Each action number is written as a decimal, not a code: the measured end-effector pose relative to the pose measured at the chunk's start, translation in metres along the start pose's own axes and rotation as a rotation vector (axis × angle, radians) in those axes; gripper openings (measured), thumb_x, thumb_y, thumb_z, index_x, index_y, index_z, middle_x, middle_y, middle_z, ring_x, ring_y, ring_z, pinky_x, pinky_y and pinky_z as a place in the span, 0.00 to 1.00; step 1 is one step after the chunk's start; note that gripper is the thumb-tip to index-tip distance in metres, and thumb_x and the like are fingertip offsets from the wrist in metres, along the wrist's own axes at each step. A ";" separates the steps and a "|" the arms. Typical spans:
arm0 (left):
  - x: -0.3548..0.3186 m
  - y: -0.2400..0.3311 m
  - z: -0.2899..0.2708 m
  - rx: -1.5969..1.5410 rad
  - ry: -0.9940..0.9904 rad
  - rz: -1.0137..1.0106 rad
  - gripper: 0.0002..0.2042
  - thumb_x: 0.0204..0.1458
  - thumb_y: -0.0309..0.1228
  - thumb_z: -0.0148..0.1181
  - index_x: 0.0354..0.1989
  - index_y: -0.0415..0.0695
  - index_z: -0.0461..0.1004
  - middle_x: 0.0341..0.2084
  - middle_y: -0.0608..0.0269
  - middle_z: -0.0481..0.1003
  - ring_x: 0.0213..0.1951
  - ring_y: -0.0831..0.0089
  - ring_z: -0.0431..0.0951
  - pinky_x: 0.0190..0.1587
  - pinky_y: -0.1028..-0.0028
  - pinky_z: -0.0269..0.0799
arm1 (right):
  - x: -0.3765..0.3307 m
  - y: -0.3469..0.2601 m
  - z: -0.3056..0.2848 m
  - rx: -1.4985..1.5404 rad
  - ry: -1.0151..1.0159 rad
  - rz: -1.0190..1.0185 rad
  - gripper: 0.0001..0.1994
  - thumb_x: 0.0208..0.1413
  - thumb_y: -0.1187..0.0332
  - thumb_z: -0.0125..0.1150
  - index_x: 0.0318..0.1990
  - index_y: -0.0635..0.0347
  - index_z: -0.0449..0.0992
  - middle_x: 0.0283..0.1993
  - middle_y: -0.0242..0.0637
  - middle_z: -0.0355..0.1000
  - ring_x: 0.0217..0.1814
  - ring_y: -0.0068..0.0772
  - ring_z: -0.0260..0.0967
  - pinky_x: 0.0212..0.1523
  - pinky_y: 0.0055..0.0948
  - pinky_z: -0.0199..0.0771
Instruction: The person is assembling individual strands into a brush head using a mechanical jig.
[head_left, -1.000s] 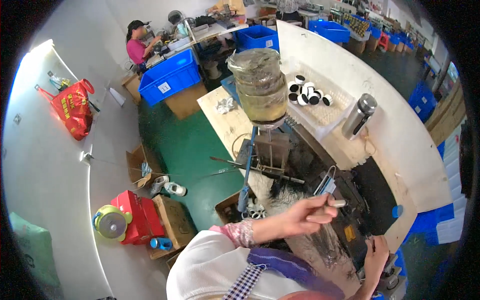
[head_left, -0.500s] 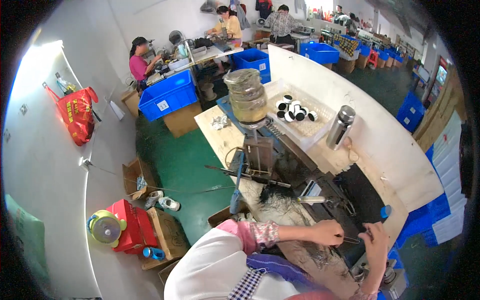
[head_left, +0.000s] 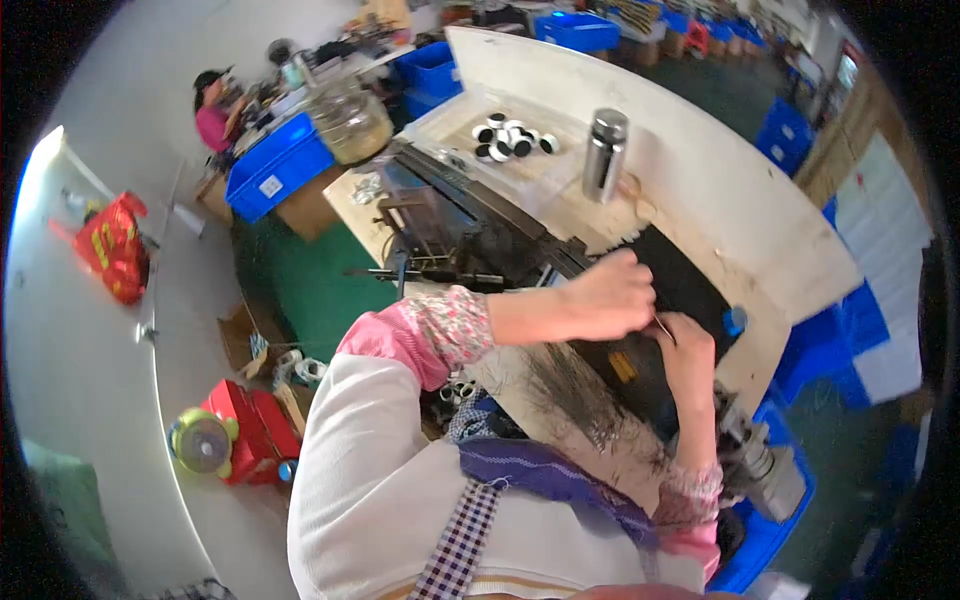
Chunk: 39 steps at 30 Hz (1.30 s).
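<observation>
My left hand [head_left: 622,297] is closed, knuckles up, over the dark work surface [head_left: 672,270]. Close against it, my right hand [head_left: 688,350] pinches with thumb and finger. Between the two runs a thin, wire-like strand [head_left: 662,326], too fine for its kind to be told. The left fingertips are largely hidden behind the hand's back. Below the hands lies a small yellow block [head_left: 622,366]. Loose dark hair-like fibres [head_left: 575,395] are strewn over the pale tabletop nearer me.
A dark metal machine [head_left: 440,225] stands left of my hands. Behind are a white tray [head_left: 440,128] with several black-and-white round pieces [head_left: 512,138] and a steel flask [head_left: 605,155]. A blue cap [head_left: 735,320] sits to the right. A curved white board [head_left: 690,150] edges the table.
My head view has shifted, so the scene sits lower and further left. Both hands have come closer together, the left now raised with its back showing. The yellow block has come into view.
</observation>
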<state>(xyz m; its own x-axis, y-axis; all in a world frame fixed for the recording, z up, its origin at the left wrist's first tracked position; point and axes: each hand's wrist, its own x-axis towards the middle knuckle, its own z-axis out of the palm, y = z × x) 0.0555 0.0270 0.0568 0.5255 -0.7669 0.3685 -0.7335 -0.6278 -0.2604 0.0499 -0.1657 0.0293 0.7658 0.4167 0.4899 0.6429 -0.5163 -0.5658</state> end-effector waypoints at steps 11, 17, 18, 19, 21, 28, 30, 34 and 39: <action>-0.085 0.092 0.043 -1.208 0.318 -0.910 0.07 0.58 0.28 0.52 0.35 0.40 0.76 0.15 0.67 0.68 0.18 0.72 0.68 0.23 0.76 0.64 | 0.015 0.018 0.033 0.034 -0.026 -0.098 0.08 0.42 0.76 0.62 0.33 0.64 0.77 0.32 0.42 0.74 0.34 0.46 0.72 0.36 0.35 0.73; -0.095 0.014 0.038 -3.287 0.278 -0.969 0.23 0.61 0.50 0.42 0.26 0.40 0.67 0.09 0.71 0.56 0.10 0.82 0.54 0.12 0.81 0.52 | 0.018 0.024 0.036 0.074 -0.082 0.030 0.08 0.44 0.74 0.64 0.33 0.67 0.78 0.31 0.46 0.74 0.32 0.47 0.72 0.35 0.35 0.72; -0.084 0.007 0.022 -3.359 0.279 -0.822 0.24 0.61 0.51 0.42 0.28 0.39 0.67 0.09 0.71 0.57 0.10 0.82 0.55 0.12 0.82 0.51 | 0.018 0.025 0.038 0.078 -0.090 0.049 0.08 0.45 0.74 0.64 0.34 0.67 0.78 0.30 0.46 0.74 0.32 0.47 0.72 0.35 0.35 0.72; -0.077 0.005 0.009 -3.294 0.238 -0.814 0.24 0.61 0.49 0.42 0.35 0.35 0.67 0.11 0.69 0.59 0.10 0.82 0.57 0.12 0.83 0.52 | 0.018 0.026 0.040 0.077 -0.092 0.055 0.08 0.45 0.74 0.64 0.34 0.67 0.78 0.30 0.46 0.74 0.32 0.47 0.72 0.35 0.35 0.72; -0.070 0.008 -0.010 -3.329 0.271 -0.835 0.24 0.61 0.48 0.43 0.39 0.34 0.67 0.11 0.68 0.60 0.10 0.81 0.58 0.12 0.82 0.53 | 0.015 0.029 0.041 0.075 -0.107 0.034 0.08 0.45 0.73 0.64 0.33 0.68 0.77 0.30 0.48 0.74 0.32 0.48 0.72 0.34 0.36 0.72; -0.066 0.018 -0.010 -3.354 0.384 -0.845 0.24 0.60 0.46 0.45 0.45 0.32 0.65 0.13 0.65 0.63 0.11 0.79 0.60 0.12 0.80 0.54 | 0.015 0.030 0.036 0.076 -0.139 0.069 0.08 0.44 0.73 0.64 0.32 0.67 0.77 0.29 0.49 0.73 0.32 0.51 0.71 0.34 0.38 0.70; -0.066 0.028 -0.005 -2.696 0.211 -1.126 0.19 0.57 0.41 0.51 0.44 0.33 0.65 0.15 0.63 0.66 0.13 0.72 0.64 0.16 0.75 0.61 | 0.015 0.031 0.038 0.128 -0.165 0.113 0.08 0.45 0.72 0.64 0.32 0.66 0.77 0.29 0.49 0.73 0.32 0.51 0.70 0.33 0.39 0.70; -0.082 0.074 0.068 -1.083 0.166 -0.925 0.14 0.49 0.27 0.58 0.40 0.35 0.61 0.24 0.58 0.71 0.24 0.61 0.72 0.29 0.65 0.69 | 0.023 0.021 0.038 0.046 -0.228 0.110 0.09 0.45 0.66 0.60 0.33 0.60 0.78 0.31 0.47 0.74 0.37 0.52 0.71 0.40 0.44 0.71; -0.120 0.059 0.061 -1.383 0.096 -1.116 0.14 0.53 0.37 0.59 0.30 0.37 0.67 0.18 0.61 0.70 0.21 0.72 0.71 0.23 0.72 0.66 | -0.007 -0.020 0.027 -0.207 -0.001 -0.077 0.11 0.42 0.75 0.61 0.36 0.56 0.76 0.34 0.39 0.69 0.37 0.44 0.71 0.35 0.36 0.74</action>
<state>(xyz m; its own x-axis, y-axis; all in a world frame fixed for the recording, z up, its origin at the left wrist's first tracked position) -0.0239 0.0738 -0.0573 0.9921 -0.0551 -0.1127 0.0999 -0.1971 0.9753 0.0318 -0.1382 0.0190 0.7145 0.4615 0.5259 0.6825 -0.6251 -0.3786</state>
